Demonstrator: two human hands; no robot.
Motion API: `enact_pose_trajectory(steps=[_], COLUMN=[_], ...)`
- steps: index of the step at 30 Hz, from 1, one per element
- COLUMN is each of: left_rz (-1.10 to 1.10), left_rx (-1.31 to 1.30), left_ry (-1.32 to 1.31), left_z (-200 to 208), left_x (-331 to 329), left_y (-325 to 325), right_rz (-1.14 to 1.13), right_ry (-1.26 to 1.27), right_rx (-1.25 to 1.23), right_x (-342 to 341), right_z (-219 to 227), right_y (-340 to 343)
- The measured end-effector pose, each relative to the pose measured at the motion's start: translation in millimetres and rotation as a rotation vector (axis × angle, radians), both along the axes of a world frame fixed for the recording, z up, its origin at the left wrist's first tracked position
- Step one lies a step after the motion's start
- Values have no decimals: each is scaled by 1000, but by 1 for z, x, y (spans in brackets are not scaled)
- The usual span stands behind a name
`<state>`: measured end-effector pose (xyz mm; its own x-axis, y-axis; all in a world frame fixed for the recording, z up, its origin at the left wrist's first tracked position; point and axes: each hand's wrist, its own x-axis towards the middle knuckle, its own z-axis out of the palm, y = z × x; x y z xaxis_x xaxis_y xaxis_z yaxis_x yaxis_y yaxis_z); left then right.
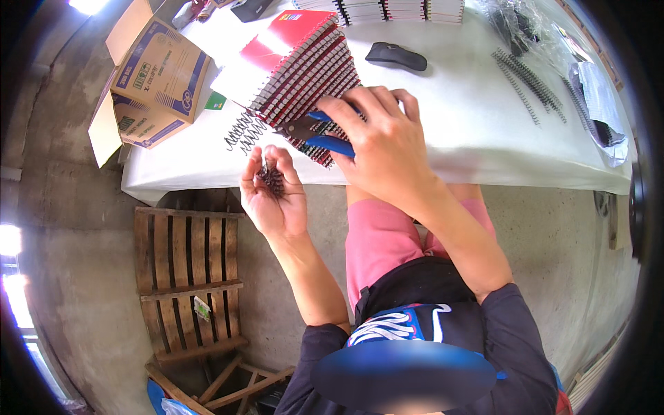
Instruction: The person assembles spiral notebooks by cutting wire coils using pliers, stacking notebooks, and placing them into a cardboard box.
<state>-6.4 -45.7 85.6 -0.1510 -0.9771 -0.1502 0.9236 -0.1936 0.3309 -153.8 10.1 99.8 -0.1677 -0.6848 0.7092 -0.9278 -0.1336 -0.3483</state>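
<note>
My right hand (391,142) is wrapped round the blue-handled pliers (332,144). Their dark jaws reach left, against the near edge of a stack of red spiral notebooks (315,72). Rows of coil binding run along the stack's side facing me. Just below the jaws, my left hand (275,207) is palm up with curled fingers, holding a small bunch of dark wire coil pieces (272,181). Several black coil ends (243,131) stretch out over the white tablecloth left of the stack, above my left fingertips. Whether the jaws grip a wire is too small to tell.
An open cardboard box (155,83) stands at the left table edge, near a small green card (215,101). Behind the stack lie a black case (395,57) and a row of notebooks (401,11). Loose black coils (529,83) rest at right. A wooden slatted frame (190,277) is below left.
</note>
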Motion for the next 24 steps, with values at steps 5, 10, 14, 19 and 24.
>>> enact_pose_trajectory(steps=[5, 10, 14, 19, 24], left_rz=[16, 250, 357, 465, 549], left_rx=[-372, -447, -466, -478, -527], left_ry=[-148, -690, -806, -956, -994], left_z=[-5, 9, 13, 14, 11], left_x=[10, -1, -8, -11, -16], left_y=[-5, -9, -8, -4, -6], right_rz=[-12, -31, -76, -4, 50], right_ry=[11, 50, 118, 48, -22], right_rx=[29, 10, -34, 69, 149], right_x=[-1, 3, 6, 9, 2], right_z=[6, 6, 6, 14, 8], right_y=[0, -5, -9, -3, -8])
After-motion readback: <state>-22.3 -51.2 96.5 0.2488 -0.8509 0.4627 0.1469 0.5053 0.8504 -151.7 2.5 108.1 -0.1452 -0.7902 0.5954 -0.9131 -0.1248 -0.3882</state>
